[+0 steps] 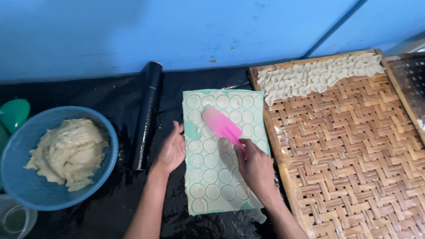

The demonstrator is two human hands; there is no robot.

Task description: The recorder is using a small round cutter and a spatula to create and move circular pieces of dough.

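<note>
A pale green mould sheet (208, 194) with rows of round holes lies on the black-covered table, coated with cream dough. My right hand (256, 167) grips a pink spatula (221, 125), whose blade rests flat on the upper part of the sheet. My left hand (171, 150) lies flat with its fingers apart, pressing on the sheet's left edge.
A blue bowl (22, 186) of cream dough stands at the left, with a green object (14, 113) behind it and a clear cup (15, 220) in front. A black roll (147, 113) lies beside the sheet. A woven bamboo tray (354, 159) at the right holds several dough pieces (316, 76).
</note>
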